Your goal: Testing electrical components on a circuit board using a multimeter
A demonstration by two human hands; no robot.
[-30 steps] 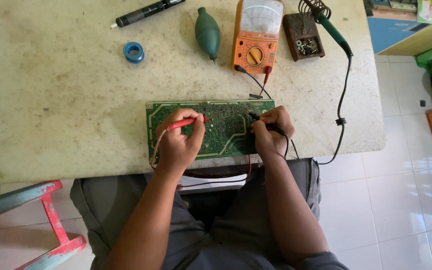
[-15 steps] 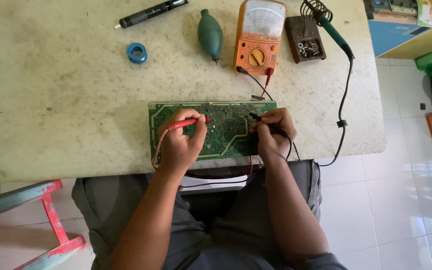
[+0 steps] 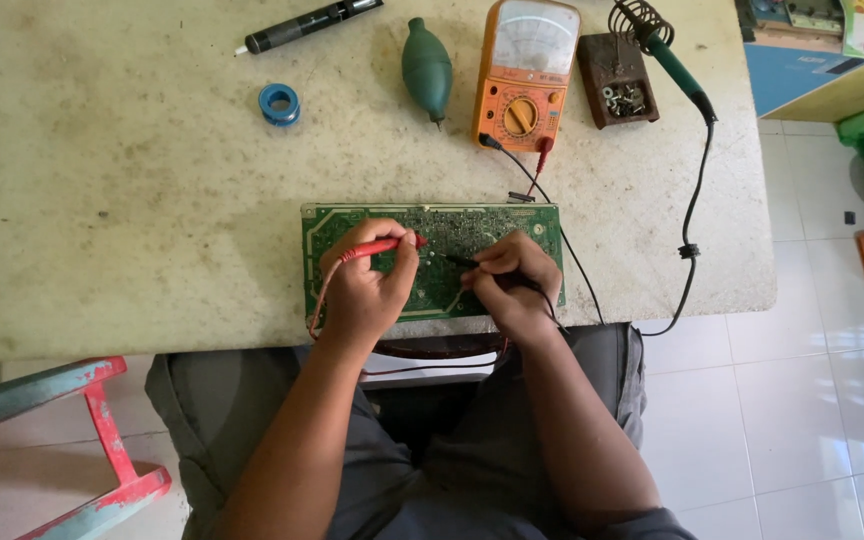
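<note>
A worn, pale desk (image 3: 152,200) carries everything. Near its front edge lies a green circuit board (image 3: 432,225), long axis running left to right, directly under both hands. Behind it, well apart, stand an orange multimeter (image 3: 527,75), a green rubber blower (image 3: 427,65), a soldering iron (image 3: 677,65) beside its small brown stand (image 3: 617,80), a black pen-shaped tool (image 3: 307,25) and a blue tape roll (image 3: 279,103). The left hand (image 3: 367,295) is closed around a red probe (image 3: 387,246), tip pointing right toward the board's middle. The right hand (image 3: 517,285) pinches a black probe (image 3: 457,261), tip pointing left. Both tips sit near each other, the two hands about equally close to the centre.
</note>
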